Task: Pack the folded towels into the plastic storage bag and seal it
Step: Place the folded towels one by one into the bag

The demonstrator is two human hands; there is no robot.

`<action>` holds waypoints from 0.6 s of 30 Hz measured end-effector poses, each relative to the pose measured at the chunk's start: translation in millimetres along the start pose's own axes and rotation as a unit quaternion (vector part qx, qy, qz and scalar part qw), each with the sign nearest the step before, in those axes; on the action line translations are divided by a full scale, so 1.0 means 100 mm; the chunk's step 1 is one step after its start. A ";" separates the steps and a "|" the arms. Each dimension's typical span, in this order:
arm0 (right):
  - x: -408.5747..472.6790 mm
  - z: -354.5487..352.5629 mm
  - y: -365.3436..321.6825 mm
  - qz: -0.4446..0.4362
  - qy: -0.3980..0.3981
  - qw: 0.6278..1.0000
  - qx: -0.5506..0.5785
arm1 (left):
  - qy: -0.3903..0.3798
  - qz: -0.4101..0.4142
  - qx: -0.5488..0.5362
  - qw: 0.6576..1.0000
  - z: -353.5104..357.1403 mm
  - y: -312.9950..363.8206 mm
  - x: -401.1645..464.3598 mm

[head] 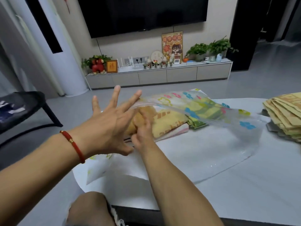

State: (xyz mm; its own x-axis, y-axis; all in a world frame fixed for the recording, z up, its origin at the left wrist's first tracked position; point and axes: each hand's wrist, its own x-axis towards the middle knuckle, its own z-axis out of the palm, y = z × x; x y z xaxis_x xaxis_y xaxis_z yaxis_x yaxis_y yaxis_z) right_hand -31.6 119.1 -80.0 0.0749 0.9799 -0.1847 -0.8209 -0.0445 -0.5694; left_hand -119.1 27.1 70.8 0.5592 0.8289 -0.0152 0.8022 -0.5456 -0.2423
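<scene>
At frame centre, the bag (203,111) mouth is lifted by the splayed left hand (107,126) so the yellow towel (167,123), gripped by the right hand (143,131), can be slid in.

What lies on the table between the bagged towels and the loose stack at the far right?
Only the plastic bag's clear slack and bare table, per the head view.

You had no legible text, label, brand, number or sign in the head view. The framed poster (172,45) on the TV cabinet (158,75) carried characters along its top, but they were too small and blurred to read. The small framed plaque (111,66) beside the red ornament showed a gold mark that could not be made out. The plastic storage bag (203,111) bore only flower prints, and the yellow towel (169,121) inside it showed a blocky woven pattern, unreadable as lettering.
</scene>
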 end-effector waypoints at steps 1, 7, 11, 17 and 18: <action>-0.01 -0.11 0.15 0.011 0.024 0.994 -0.106 | 0.001 0.002 0.001 1.000 0.00 -0.01 0.00; 0.03 -0.23 0.63 -0.047 0.120 0.949 -0.288 | -0.008 -0.001 0.001 1.000 0.14 0.01 -0.02; 0.03 -0.15 0.76 -0.146 0.144 0.955 -0.216 | -0.015 -0.004 -0.007 1.000 0.20 -0.01 -0.04; -0.03 -0.39 0.51 -0.034 -0.036 0.873 -0.484 | -0.023 -0.003 -0.018 1.000 0.27 0.03 -0.07; -0.07 -0.45 0.36 -0.016 -0.065 0.871 -0.487 | -0.018 -0.004 -0.020 1.000 0.28 0.04 -0.07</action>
State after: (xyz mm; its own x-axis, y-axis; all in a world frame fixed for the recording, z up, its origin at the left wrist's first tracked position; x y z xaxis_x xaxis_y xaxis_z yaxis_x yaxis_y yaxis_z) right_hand -36.4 101.7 -135.2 -0.0276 0.9946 -0.0997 0.0557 -0.0980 -0.9936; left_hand -125.2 22.8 42.9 0.5461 0.8363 -0.0489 0.8143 -0.5436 -0.2036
